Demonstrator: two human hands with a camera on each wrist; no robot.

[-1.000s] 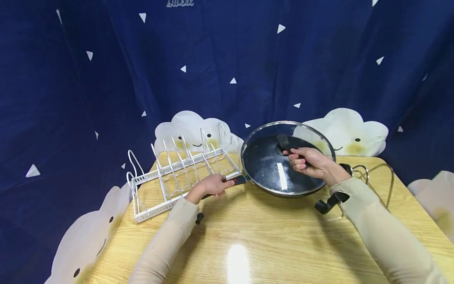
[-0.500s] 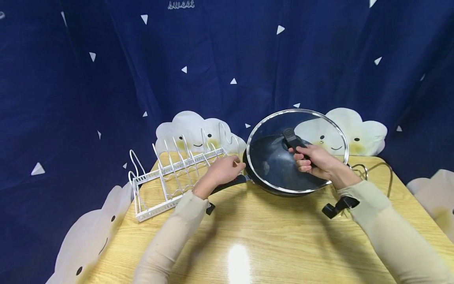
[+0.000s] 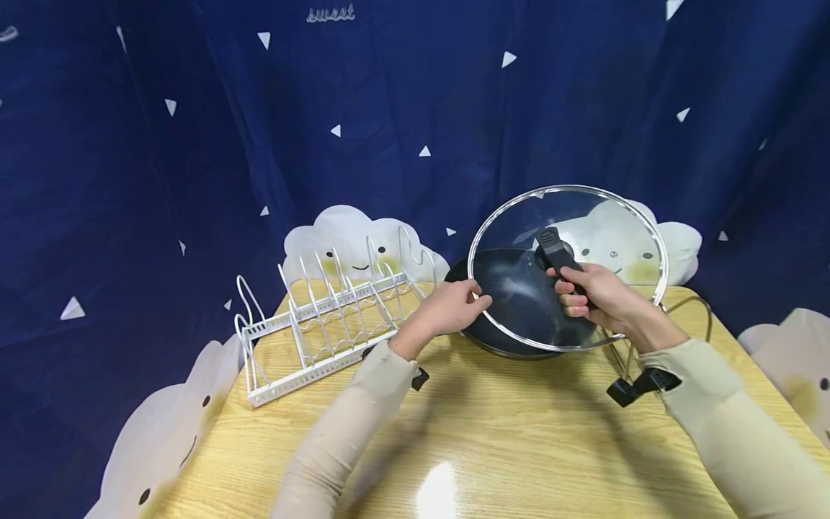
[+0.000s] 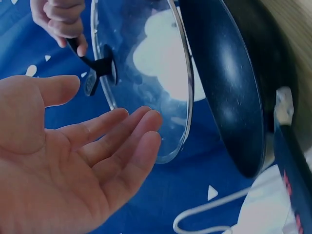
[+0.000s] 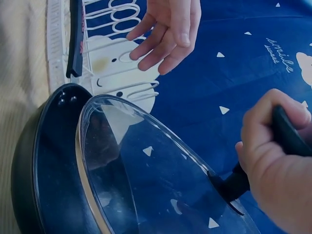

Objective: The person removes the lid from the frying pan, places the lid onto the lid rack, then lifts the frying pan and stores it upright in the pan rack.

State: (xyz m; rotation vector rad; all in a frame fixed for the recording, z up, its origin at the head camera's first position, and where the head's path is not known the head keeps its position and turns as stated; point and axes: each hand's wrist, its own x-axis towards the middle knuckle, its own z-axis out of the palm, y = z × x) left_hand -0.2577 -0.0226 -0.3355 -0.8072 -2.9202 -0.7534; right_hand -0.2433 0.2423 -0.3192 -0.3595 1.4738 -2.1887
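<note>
Right hand (image 3: 599, 294) curled round the black handle (image 3: 555, 250), left hand (image 3: 450, 308) empty with fingers loosely extended, the glass lid (image 3: 616, 234) tilts over the pan (image 4: 226, 85), centre right, uncovering it apparently the step in hand, next needing a steady grip.

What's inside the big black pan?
In the black pan, I see its dark, shiny inside, partly through the glass lid. In the head view, the right grip and lid handle cover some of the pan's right side, so I can't see there.
</note>
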